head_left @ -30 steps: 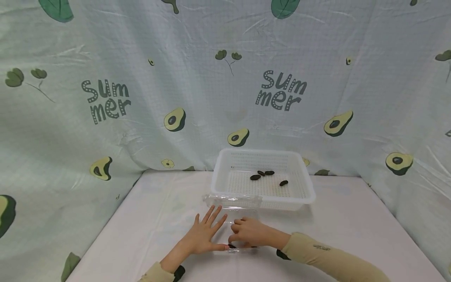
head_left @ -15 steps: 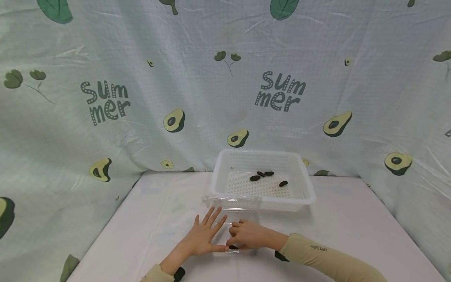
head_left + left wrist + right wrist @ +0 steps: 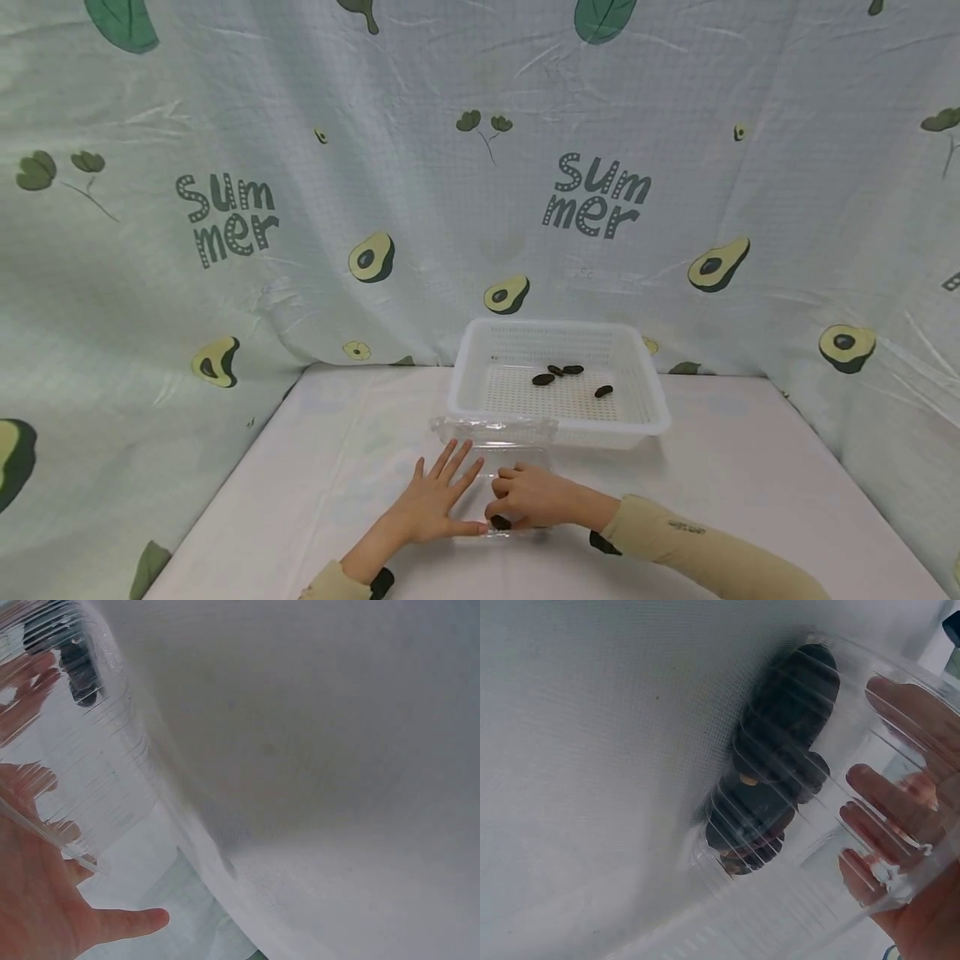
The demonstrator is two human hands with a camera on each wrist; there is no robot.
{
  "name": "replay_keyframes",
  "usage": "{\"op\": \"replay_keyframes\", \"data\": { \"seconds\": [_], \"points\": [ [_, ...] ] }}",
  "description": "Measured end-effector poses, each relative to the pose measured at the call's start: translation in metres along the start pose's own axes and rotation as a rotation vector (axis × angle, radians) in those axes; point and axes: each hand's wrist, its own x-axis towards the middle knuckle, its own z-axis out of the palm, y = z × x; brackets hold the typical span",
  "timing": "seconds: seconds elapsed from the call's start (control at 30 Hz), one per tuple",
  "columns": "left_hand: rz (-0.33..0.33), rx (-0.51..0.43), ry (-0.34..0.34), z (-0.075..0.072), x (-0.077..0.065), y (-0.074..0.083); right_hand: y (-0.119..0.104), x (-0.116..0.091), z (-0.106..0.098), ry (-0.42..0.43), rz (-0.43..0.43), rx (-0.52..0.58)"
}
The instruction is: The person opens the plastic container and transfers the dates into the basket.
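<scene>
My left hand lies with fingers spread at the left side of a clear plastic clamshell box, its thumb reaching the front rim. My right hand reaches into the front of that box, fingers curled. Its thumb and index fingertips pinch a dark, oval, date-like fruit beside the left thumb. Seen through the clear wall in the right wrist view, several dark dates lie along one side, with finger tips showing behind the plastic. Part of a dark date shows in the left wrist view.
Behind the clamshell stands a white perforated basket, with several dark dates on its floor. The box's raised clear lid stands at the basket's front. A pale cloth covers the table; a printed curtain hangs around it.
The dark date at my right fingertips has turned and shows more clearly near the front rim. My right hand has shifted only slightly; the left hand stays in place.
</scene>
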Motion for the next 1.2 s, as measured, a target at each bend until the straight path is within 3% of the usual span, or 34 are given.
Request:
{"op": "replay_keyframes", "data": {
  "seconds": [0.33,0.53,0.8,1.2],
  "points": [
    [-0.005,0.006,-0.017,0.004,0.003,0.001,0.003,-0.023,-0.011,0.052,0.067,0.062],
    [-0.005,0.003,-0.017,0.006,0.006,0.002,0.005,-0.037,-0.018,0.025,0.144,0.067],
    [0.0,0.014,-0.013,0.006,0.008,0.005,0.008,-0.058,-0.031,0.05,0.21,0.114],
    [-0.014,-0.008,-0.009,0.003,0.003,-0.001,0.016,-0.08,-0.047,0.097,0.278,0.126]
  ]
}}
